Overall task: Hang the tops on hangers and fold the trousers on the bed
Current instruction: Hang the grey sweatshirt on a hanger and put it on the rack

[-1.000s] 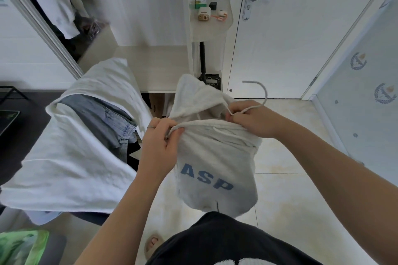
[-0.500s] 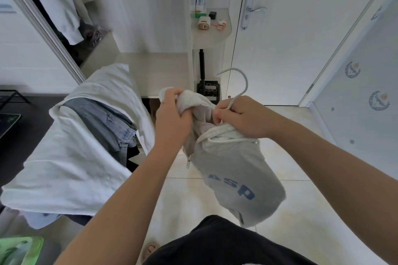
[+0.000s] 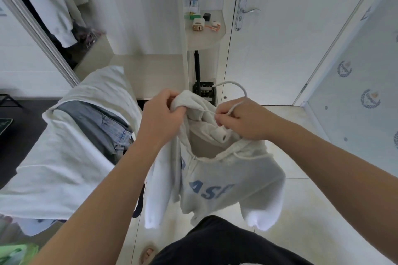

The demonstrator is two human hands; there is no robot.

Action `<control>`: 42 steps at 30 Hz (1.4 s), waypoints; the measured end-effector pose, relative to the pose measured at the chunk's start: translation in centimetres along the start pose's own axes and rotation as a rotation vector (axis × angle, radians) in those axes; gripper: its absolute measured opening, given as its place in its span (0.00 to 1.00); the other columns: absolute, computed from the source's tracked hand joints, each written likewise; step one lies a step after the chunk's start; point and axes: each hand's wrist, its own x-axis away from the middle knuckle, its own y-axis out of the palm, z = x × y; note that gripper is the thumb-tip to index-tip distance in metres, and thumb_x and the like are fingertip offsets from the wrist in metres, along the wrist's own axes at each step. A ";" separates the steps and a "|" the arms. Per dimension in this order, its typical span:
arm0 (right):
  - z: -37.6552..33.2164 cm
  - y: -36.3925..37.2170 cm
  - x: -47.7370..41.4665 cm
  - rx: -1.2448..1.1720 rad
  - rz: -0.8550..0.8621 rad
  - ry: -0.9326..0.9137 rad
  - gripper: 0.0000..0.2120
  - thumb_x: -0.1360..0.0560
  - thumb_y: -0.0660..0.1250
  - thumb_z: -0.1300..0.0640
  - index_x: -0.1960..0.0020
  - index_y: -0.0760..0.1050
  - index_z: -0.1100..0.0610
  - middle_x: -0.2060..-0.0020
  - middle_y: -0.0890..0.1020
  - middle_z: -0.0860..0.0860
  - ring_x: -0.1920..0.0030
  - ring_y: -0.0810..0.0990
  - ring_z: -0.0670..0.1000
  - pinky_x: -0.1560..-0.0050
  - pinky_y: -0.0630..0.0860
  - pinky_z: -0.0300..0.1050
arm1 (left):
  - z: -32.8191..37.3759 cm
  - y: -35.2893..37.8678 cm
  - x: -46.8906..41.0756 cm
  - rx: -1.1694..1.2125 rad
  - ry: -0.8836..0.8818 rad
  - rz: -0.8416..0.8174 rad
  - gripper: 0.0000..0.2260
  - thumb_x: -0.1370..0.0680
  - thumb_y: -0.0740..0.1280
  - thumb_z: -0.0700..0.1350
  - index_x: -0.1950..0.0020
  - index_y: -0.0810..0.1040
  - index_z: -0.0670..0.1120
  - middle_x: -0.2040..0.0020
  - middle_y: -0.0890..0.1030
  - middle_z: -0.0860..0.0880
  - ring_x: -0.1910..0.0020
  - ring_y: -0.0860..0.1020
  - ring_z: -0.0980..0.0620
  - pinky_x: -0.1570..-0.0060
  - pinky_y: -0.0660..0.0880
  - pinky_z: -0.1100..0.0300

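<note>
A: Where do we have the hoodie point(image 3: 226, 180)?
B: Centre of frame, hanging in the air over the floor tiles point(image 3: 290, 135), below both hands. Blue letters face us, sleeves dangle lower centre. It's clear of the bed point(image 3: 53, 168).
A: Hands?
B: Our left hand point(image 3: 161, 114) is fisted round a bunch of hood fabric at the neck opening. Our right hand point(image 3: 245, 120) has its fingers curled on the hanger point(image 3: 237, 106), pinching it along with some cloth. Only the hanger's pale curved top shows, arcing above that hand. The rest is inside the garment, so we can't tell if the shoulders are seated.
A: How do we expect it to handle?
B: Soft fleece, limp, no shape of its own. Light enough for one hand, we judge, but bulky. The hood bunches, and the zip front lets the halves slide apart. The drawstring point(image 3: 207, 112) is loose and could snag.
A: Grip points?
B: Hanger by its neck, the only stiff part. For the cloth we take the shoulder seams or collar edge, not the hood or string, and seat one shoulder at a time.
A: Trousers?
B: The jeans point(image 3: 103, 127) lie on the bed, left of centre, not folded as far as we can see. Denim is stiffer, so the waistband is our hold.
</note>
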 end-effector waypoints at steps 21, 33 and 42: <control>8.5 3.0 2.9 -0.243 0.198 0.187 0.42 0.30 0.76 0.42 0.25 0.56 0.35 0.28 0.67 0.41 0.29 0.67 0.47 0.29 0.64 0.50 | -4.0 -3.2 -0.8 -0.181 0.015 0.033 0.21 0.22 0.68 0.60 0.69 0.66 0.53 0.72 0.70 0.54 0.70 0.69 0.53 0.68 0.65 0.55; 8.5 0.7 1.2 -0.079 0.112 0.006 0.06 0.22 0.68 0.52 0.47 0.83 0.50 0.57 0.84 0.47 0.55 0.80 0.50 0.51 0.77 0.52 | -4.9 -3.3 -0.5 -0.276 0.060 -0.066 0.21 0.22 0.67 0.61 0.66 0.67 0.50 0.73 0.71 0.52 0.71 0.70 0.52 0.68 0.67 0.56; 7.1 0.4 0.1 -0.304 0.141 -0.012 0.08 0.19 0.65 0.63 0.51 0.83 0.57 0.53 0.79 0.51 0.52 0.78 0.46 0.51 0.72 0.34 | -4.3 -4.0 -0.5 -0.261 0.055 -0.051 0.20 0.23 0.68 0.61 0.67 0.68 0.49 0.73 0.70 0.53 0.71 0.70 0.52 0.69 0.65 0.57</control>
